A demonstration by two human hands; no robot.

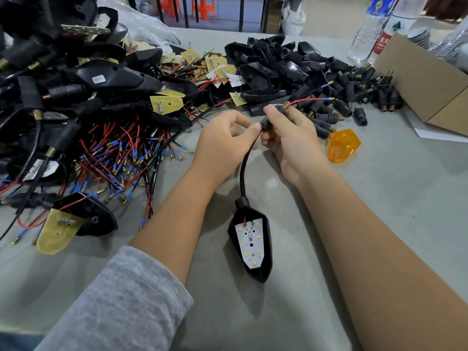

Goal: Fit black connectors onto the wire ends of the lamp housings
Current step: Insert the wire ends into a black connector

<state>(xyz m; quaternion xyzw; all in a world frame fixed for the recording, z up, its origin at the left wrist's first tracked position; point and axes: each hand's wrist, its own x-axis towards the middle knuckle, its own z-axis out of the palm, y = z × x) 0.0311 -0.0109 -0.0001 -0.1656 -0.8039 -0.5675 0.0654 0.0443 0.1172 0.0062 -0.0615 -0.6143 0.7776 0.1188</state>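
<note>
- The bench (379, 198) carries a big tangle of wired lamp housings (101, 117) on the left and a heap of loose black connectors (354, 97) at upper right. Dragging the cable could snag that tangle and pull pieces across.
- The lamp housing (250, 239) in work lies between the forearms, LED board up, its black cable (243, 168) arcing up to the hands. A hard tug might flip it or strain the solder joints.
- The right hand (286, 138) is curled tight around a black connector (274, 115). Its brass thread points up-right and the red wire (309, 100) pokes through, so it looks nearly seated.
- The left hand (222, 138) pinches the cable just below the connector. A slipping pinch would likely kink the cable.
</note>
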